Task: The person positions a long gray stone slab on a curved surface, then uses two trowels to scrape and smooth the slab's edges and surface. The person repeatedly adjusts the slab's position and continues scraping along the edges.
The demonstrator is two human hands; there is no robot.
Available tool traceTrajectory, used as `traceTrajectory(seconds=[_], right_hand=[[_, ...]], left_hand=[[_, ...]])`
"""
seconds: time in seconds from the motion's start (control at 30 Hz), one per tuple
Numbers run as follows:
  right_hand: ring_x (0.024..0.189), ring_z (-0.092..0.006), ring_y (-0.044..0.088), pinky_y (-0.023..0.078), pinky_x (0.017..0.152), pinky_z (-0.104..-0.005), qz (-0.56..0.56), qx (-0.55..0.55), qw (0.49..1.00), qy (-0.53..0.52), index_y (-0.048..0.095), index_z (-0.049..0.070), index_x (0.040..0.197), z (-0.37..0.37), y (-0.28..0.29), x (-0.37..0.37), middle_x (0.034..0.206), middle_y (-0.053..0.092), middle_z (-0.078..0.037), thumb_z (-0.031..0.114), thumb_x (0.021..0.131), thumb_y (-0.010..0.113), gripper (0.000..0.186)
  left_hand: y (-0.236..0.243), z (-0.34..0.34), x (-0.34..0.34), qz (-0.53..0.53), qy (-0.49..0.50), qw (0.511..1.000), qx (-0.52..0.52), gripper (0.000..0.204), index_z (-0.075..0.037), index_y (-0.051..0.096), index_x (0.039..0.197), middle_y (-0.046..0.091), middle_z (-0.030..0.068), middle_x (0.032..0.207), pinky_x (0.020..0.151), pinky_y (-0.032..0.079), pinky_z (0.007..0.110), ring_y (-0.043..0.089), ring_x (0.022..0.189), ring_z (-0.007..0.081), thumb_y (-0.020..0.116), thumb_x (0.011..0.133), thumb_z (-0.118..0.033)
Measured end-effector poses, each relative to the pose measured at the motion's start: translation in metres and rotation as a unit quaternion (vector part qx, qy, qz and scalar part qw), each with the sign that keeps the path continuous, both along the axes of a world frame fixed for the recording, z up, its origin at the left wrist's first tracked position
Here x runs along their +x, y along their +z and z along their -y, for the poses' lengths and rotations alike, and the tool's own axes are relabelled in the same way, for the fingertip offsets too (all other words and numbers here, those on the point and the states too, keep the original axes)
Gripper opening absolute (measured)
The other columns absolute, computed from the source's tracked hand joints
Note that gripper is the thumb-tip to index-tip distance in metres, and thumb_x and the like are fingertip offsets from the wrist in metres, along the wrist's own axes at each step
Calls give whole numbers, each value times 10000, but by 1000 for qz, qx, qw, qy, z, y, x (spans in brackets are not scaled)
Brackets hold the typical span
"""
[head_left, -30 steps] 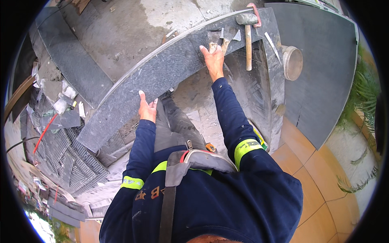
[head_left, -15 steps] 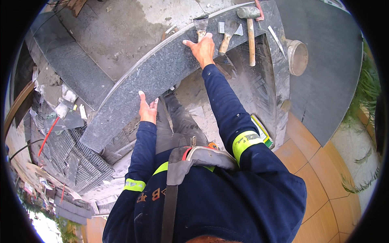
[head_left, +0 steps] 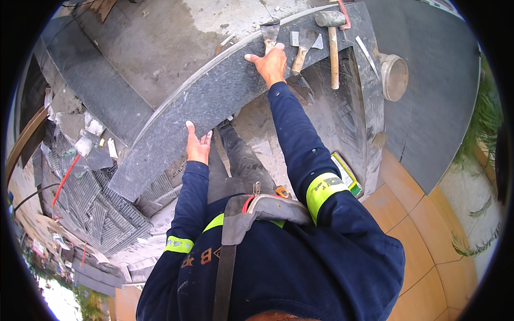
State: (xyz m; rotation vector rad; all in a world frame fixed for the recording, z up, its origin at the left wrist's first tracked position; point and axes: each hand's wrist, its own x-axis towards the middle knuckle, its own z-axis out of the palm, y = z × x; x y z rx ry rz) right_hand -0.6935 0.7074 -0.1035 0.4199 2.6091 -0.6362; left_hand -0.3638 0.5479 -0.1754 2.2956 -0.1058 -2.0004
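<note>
A long curved grey stone slab stretches from the lower left to the upper right in front of me. My left hand is at its near edge, with the thumb on the top face and the fingers at the side, partly hidden. Farther along the slab, my right hand is over the handle of a scraper, its thumb stretched out to the left. Beside that hand lie a second scraper with a wooden handle and a mallet with a grey head.
A round bucket-like container stands right of the slab, near a large dark panel. Mesh-patterned offcuts and rubble lie at the left. Orange tiles cover the floor at lower right. A white strip lies beyond the mallet.
The whole view has shifted slightly. Both hands keep nearly the same places on the slab, and the scrapers and mallet stay put.
</note>
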Motion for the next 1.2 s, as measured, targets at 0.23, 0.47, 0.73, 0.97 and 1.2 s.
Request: traceTrajectory(seconds=[0.23, 0.47, 0.73, 0.97, 1.2], right_hand=[[1188, -462, 696, 574, 1025, -487, 14, 21, 1000, -5, 489, -110, 1310, 0, 0, -3, 1253, 687, -349, 349, 684, 1032, 947], [1223, -494, 673, 538, 1073, -476, -26, 66, 994, 78, 494, -164, 1301, 8, -13, -1, 1247, 680, -391, 497, 627, 1032, 1087], [1220, -442, 667, 491, 1082, -453, -39, 87, 988, 123, 590, -198, 1254, -3, -28, 3, 1270, 682, -345, 537, 653, 1005, 1036], [1077, -477, 679, 523, 997, -483, -129, 51, 984, 114, 546, -187, 1194, -25, -41, 10, 1145, 693, -342, 510, 662, 1015, 995], [939, -493, 645, 505, 880, -527, -123, -108, 986, 21, 510, -56, 1111, -45, -22, 13, 972, 646, -303, 338, 969, 780, 499]], left_hand=[[14, -7, -10, -36, 8, 999, 6, 1149, -68, 251, 1650, 263, 224, 1661, 1196, 449, 617, 271, 1556, 419, 957, 817, -427], [11, -4, -18, -31, 44, 998, 15, 987, -69, 365, 1594, 398, 168, 1605, 1142, 481, 610, 408, 1447, 392, 935, 857, -396], [44, -6, -49, 83, 124, 988, -30, 1259, -106, 73, 1596, 382, 154, 1604, 1106, 417, 689, 456, 1432, 376, 1010, 764, -232], [55, -9, -72, 108, 92, 988, -67, 1297, -33, 113, 1645, 370, 187, 1637, 1096, 462, 715, 410, 1477, 417, 1017, 752, -296], [20, -18, -41, 43, -3, 997, -59, 899, -120, 500, 1547, 490, 110, 1588, 1178, 441, 589, 442, 1432, 373, 912, 850, -513]])
